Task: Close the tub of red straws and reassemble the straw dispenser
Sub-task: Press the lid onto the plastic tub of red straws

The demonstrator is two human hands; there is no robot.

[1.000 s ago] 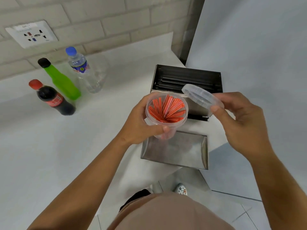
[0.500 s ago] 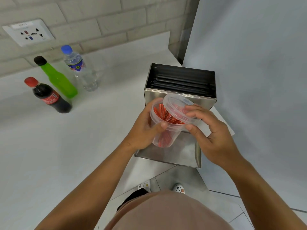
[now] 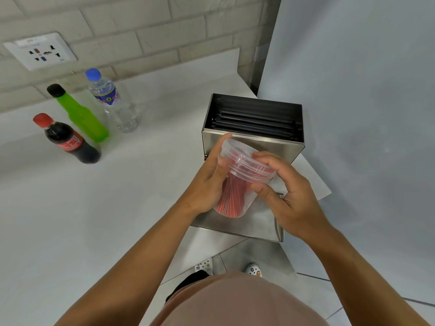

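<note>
Left hand (image 3: 209, 184) wraps the tub (image 3: 237, 189) from its left side, thumb up near the rim, fingers curled round the wall. Right hand (image 3: 289, 198) comes in from the right, fingers curled over the lid (image 3: 244, 156), thumb under the rim, pinching lid to tub. Lid looks seated on top but can't tell if it's snapped all the way round. Tub is held in the air, just in front of the dispenser (image 3: 254, 140), above the steel cover (image 3: 235, 222) lying flat at the bench (image 3: 117, 208) edge. Tub's long axis tilts, top leaning away toward the dispenser, base toward the person; red straws (image 3: 231, 196) run along that axis.

Key relation: lid sits betw. both hands, right hand on top, so the press prob. goes down along the tilted axis with the left bracing.

Dispenser box stands open on top, black straws (image 3: 254, 118) lying crosswise inside. Bench is plain white and smooth. Three bottles (image 3: 77, 128) stand well to the left, near a brick wall with a socket (image 3: 41, 51). Grey wall to the right; tiled floor below.
</note>
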